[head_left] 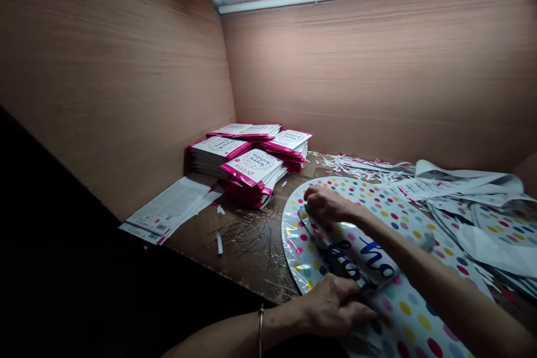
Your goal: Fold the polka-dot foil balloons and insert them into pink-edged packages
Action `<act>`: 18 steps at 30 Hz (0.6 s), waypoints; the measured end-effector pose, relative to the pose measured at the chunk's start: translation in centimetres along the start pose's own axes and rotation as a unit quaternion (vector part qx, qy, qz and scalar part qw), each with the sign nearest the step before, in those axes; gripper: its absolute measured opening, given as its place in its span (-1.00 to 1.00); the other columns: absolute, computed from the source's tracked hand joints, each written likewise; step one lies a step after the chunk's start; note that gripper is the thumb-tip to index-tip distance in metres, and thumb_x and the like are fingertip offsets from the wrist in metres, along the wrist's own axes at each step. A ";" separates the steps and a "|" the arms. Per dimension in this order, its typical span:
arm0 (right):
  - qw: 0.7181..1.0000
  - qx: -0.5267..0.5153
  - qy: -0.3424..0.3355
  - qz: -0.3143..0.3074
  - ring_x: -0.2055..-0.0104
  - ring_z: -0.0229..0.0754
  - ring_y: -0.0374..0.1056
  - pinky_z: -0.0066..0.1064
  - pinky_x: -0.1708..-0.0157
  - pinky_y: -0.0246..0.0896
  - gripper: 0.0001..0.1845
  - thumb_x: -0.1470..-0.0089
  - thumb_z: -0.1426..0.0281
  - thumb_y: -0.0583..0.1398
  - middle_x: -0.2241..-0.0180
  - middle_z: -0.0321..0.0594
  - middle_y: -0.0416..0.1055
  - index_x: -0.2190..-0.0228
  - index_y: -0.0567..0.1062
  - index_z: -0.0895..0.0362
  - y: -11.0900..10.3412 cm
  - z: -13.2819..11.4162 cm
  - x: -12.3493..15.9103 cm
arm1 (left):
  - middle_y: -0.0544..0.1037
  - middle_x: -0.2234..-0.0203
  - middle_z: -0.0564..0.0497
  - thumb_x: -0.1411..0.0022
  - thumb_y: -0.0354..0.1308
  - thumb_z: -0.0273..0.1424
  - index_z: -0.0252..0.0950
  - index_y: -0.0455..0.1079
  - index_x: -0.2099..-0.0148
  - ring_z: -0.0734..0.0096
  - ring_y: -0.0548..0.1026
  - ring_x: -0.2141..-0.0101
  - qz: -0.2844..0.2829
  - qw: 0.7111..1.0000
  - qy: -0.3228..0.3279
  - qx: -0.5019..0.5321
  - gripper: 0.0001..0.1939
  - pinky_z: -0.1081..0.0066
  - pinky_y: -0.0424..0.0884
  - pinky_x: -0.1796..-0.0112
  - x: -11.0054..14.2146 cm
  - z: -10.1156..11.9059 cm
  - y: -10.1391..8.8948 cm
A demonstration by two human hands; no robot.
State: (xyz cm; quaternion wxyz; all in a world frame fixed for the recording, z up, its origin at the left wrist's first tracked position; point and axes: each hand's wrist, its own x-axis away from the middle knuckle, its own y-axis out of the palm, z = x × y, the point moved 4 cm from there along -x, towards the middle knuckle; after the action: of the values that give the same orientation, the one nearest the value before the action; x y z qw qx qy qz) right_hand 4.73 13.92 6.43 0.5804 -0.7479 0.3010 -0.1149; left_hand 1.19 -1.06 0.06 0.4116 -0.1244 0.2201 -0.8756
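Polka-dot foil balloon (394, 212) with blue lettering lies partly folded on the counter (188, 243). The right hand (329, 206) has its grip closed on the upper folded edge; the left hand (339, 306) touches the nearer part, fingers partly curled, though whether they pinch it I cannot tell. Printed packets (254, 166) are stacked beside it.

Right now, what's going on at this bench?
A person's right hand and left hand, the latter nearer the camera, are on a shiny dotted sheet with blue lettering. Pink-edged packets sit stacked to the left; thin white strips lie behind the sheet.
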 end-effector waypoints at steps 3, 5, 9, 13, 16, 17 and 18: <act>0.998 -0.010 0.027 -0.052 0.29 -0.18 0.31 -0.46 0.35 0.13 -0.83 0.27 0.61 0.14 0.29 -0.18 0.44 0.56 0.48 0.16 5.1 1.1 -1.8 | 0.50 0.48 0.05 -0.19 0.08 -0.37 -0.39 0.49 0.24 0.54 0.39 0.53 0.034 0.994 -0.046 0.096 -0.78 0.63 0.26 0.51 0.2 -0.9 0.0; 0.996 -0.014 0.055 -0.062 0.24 -0.16 0.30 -0.45 0.31 0.13 -0.80 0.22 0.63 0.11 0.25 -0.14 0.42 0.51 0.48 0.18 6.7 2.1 -1.5 | 0.51 0.45 0.02 -0.21 0.02 -0.37 -0.39 0.50 0.22 0.58 0.33 0.61 0.032 0.987 -0.079 0.135 -0.74 0.63 0.22 0.60 0.3 -1.3 0.2; 0.990 -0.022 0.103 -0.089 0.28 -0.21 0.29 -0.46 0.32 0.14 -0.89 0.14 0.59 0.15 0.28 -0.16 0.39 0.48 0.45 0.19 7.0 3.7 -1.0 | 0.51 0.48 0.00 -0.22 -0.02 -0.37 -0.39 0.51 0.26 0.58 0.31 0.63 0.038 0.984 -0.097 0.145 -0.71 0.62 0.22 0.61 0.3 -1.4 0.1; 0.983 -0.023 0.135 -0.119 0.38 -0.27 0.28 -0.41 0.37 0.19 -0.90 0.01 0.44 0.20 0.36 -0.26 0.37 0.37 0.42 0.20 6.6 3.9 -1.5 | 0.50 0.52 0.03 -0.23 0.00 -0.40 -0.39 0.51 0.29 0.58 0.33 0.62 0.042 0.987 -0.091 0.128 -0.73 0.61 0.24 0.56 0.3 -1.1 -0.1; 0.982 -0.020 0.133 -0.130 0.40 -0.28 0.28 -0.37 0.35 0.20 -0.89 -0.05 0.40 0.18 0.42 -0.32 0.36 0.35 0.41 0.19 6.4 3.4 -1.6 | 0.49 0.53 0.05 -0.24 0.00 -0.40 -0.37 0.51 0.28 0.56 0.34 0.60 0.042 0.989 -0.083 0.112 -0.74 0.61 0.24 0.55 0.1 -1.1 -0.1; 0.983 -0.017 0.130 -0.126 0.39 -0.27 0.28 -0.37 0.34 0.19 -0.93 -0.03 0.43 0.18 0.44 -0.31 0.36 0.39 0.42 0.19 6.3 3.2 -1.6 | 0.48 0.55 0.06 -0.24 0.01 -0.40 -0.37 0.51 0.29 0.56 0.34 0.60 0.041 0.990 -0.082 0.105 -0.75 0.61 0.24 0.55 0.1 -1.1 0.0; 0.985 -0.014 0.126 -0.119 0.37 -0.26 0.28 -0.38 0.33 0.17 -0.98 0.01 0.49 0.18 0.45 -0.29 0.37 0.45 0.43 0.19 6.1 3.2 -1.4 | 0.47 0.57 0.07 -0.24 0.00 -0.41 -0.37 0.50 0.31 0.56 0.34 0.60 0.043 0.991 -0.081 0.095 -0.75 0.61 0.24 0.55 0.2 -1.2 0.1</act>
State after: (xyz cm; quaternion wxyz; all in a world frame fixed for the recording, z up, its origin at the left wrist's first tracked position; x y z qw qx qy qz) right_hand 3.33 16.39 -0.01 0.5096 -0.7657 0.2826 -0.2722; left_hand 0.67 -0.88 -1.04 0.4757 -0.1456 0.1066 -0.8609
